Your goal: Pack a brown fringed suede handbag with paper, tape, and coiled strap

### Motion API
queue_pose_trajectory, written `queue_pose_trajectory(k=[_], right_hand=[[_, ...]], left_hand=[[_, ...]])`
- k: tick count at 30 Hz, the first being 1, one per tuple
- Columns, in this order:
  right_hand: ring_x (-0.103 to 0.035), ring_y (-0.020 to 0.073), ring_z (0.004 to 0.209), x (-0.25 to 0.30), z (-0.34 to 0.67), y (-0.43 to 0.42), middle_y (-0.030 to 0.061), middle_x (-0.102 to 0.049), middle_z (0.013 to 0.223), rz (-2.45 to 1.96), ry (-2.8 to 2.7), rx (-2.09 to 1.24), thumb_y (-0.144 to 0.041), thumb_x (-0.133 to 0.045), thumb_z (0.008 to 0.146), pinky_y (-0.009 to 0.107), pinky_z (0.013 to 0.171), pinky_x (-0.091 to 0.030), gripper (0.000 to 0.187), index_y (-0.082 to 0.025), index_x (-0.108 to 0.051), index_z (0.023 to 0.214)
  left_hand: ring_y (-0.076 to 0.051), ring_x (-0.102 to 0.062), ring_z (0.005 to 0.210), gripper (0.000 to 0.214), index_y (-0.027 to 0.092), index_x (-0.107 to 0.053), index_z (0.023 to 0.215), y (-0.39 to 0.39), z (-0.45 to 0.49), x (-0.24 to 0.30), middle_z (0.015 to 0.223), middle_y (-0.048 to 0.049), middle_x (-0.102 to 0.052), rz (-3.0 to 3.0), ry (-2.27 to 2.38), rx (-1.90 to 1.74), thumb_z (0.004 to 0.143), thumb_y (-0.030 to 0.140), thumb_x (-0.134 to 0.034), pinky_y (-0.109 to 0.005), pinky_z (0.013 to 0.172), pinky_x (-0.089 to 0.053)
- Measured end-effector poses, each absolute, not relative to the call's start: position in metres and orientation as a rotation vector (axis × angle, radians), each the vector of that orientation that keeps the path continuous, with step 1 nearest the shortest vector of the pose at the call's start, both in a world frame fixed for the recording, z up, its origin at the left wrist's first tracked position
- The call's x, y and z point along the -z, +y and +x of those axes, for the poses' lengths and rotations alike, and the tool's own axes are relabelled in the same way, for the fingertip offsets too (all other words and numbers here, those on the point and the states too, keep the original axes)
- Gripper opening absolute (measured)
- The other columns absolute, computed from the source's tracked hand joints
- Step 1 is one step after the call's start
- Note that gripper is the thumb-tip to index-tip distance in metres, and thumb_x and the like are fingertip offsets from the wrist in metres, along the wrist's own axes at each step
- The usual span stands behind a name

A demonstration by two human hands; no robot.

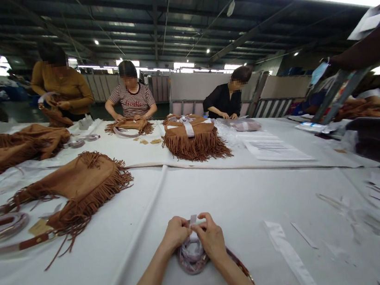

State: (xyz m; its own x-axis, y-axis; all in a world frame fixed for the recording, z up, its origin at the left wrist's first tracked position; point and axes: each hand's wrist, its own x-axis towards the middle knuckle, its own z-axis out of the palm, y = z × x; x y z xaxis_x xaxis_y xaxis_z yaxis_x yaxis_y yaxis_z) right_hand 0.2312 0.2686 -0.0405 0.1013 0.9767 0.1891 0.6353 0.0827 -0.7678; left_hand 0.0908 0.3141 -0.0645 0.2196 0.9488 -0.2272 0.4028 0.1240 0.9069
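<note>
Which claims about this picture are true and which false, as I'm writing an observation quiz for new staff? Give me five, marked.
1. The left hand and right hand are at the coiled strap. True.
2. Both of these hands wear gloves. False: they are bare.
3. A loose white strip lies to the right of the right hand. True.
4. The large fringed bag nearest the hands lies to their right. False: it lies to their left.
5. The co-worker in the striped top has both hands raised overhead. False: they are down at a brown fringed piece on the table.
</note>
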Motion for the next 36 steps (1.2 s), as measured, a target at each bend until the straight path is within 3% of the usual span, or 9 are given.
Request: queue_pose_trajectory(k=[3,5,9,13,17,21,28,32,36], right_hand=[[-0.064,0.0186,0.068,0.041,0.235,0.26,-0.0012,-0.068,0.072,-1.573,-1.636,-0.547,-0.032,-0.056,0.084,0.029,0.068,-0.047,0.016,-0.021,-0.055,0.096],[-0.064,0.02,0.079,0.044,0.237,0.255,0.003,-0.068,0.085,-1.489,-1.777,-0.46,-0.029,-0.056,0.084,0.031,0.074,-0.048,0.013,-0.021,-0.057,0.095],[-0.059,0.0229,0.097,0.047,0.237,0.25,0.0092,-0.061,0.108,-1.382,-2.042,-0.325,-0.016,-0.059,0.081,0.035,0.086,-0.048,0.037,-0.019,-0.054,0.118],[-0.057,0.0221,0.096,0.041,0.236,0.253,0.008,-0.059,0.108,-1.391,-2.196,-0.311,-0.014,-0.061,0.081,0.034,0.085,-0.049,0.045,-0.018,-0.051,0.124],[-0.057,0.0209,0.092,0.035,0.239,0.256,0.007,-0.059,0.107,-1.409,-2.311,-0.223,-0.012,-0.061,0.082,0.031,0.082,-0.048,0.047,-0.02,-0.049,0.126],[-0.057,0.0205,0.09,0.033,0.246,0.258,0.006,-0.06,0.104,-1.391,-2.428,-0.119,-0.012,-0.061,0.083,0.03,0.077,-0.047,0.042,-0.021,-0.052,0.123],[-0.054,0.0216,0.101,0.039,0.254,0.259,0.0077,-0.06,0.115,-1.268,-2.515,0.016,-0.012,-0.06,0.085,0.034,0.084,-0.044,0.034,-0.018,-0.051,0.118],[-0.056,0.0195,0.093,0.04,0.252,0.255,0.0046,-0.062,0.102,-1.26,-2.519,0.002,-0.012,-0.057,0.087,0.033,0.081,-0.042,0.018,-0.019,-0.055,0.103],[-0.053,0.0202,0.093,0.031,0.251,0.25,0.0056,-0.061,0.099,-1.306,-2.477,-0.153,-0.013,-0.051,0.088,0.034,0.083,-0.041,0.012,-0.019,-0.055,0.099]], left_hand=[[-0.009,-0.034,0.05,0.01,0.015,-0.051,0.048,0.314,0.092,0.064,0.043,0.0072,-0.034,1.453,1.364,-0.671,0.056,0.012,-0.056,-0.025,0.05,-0.02],[-0.009,-0.033,0.049,0.011,0.015,-0.05,0.047,0.314,0.091,0.064,0.043,0.0072,-0.034,1.445,1.35,-0.671,0.056,0.012,-0.056,-0.024,0.05,-0.019],[-0.007,-0.029,0.047,0.019,0.016,-0.044,0.048,0.313,0.085,0.063,0.045,0.0081,-0.031,1.421,1.247,-0.665,0.06,0.018,-0.058,-0.024,0.049,-0.018],[-0.007,-0.026,0.046,0.024,0.017,-0.042,0.053,0.313,0.08,0.058,0.048,0.0083,-0.031,1.38,1.137,-0.647,0.071,0.029,-0.054,-0.023,0.047,-0.017],[-0.006,-0.027,0.044,0.026,0.017,-0.044,0.055,0.32,0.085,0.055,0.047,0.0082,-0.033,1.341,1.163,-0.621,0.076,0.028,-0.054,-0.023,0.046,-0.019],[-0.007,-0.032,0.043,0.033,0.016,-0.047,0.057,0.326,0.097,0.058,0.049,0.0084,-0.037,1.329,1.27,-0.591,0.085,0.031,-0.057,-0.021,0.046,-0.026],[-0.009,-0.046,0.049,0.035,0.015,-0.054,0.065,0.327,0.109,0.059,0.055,0.0061,-0.049,1.355,1.478,-0.548,0.089,0.04,-0.057,-0.023,0.053,-0.04],[-0.013,-0.051,0.053,0.026,0.015,-0.06,0.063,0.326,0.111,0.052,0.052,0.0034,-0.053,1.397,1.596,-0.524,0.085,0.029,-0.057,-0.025,0.056,-0.038],[-0.016,-0.055,0.061,0.019,0.015,-0.066,0.062,0.325,0.114,0.047,0.057,-0.0015,-0.061,1.473,1.683,-0.529,0.076,0.018,-0.053,-0.025,0.058,-0.034]])
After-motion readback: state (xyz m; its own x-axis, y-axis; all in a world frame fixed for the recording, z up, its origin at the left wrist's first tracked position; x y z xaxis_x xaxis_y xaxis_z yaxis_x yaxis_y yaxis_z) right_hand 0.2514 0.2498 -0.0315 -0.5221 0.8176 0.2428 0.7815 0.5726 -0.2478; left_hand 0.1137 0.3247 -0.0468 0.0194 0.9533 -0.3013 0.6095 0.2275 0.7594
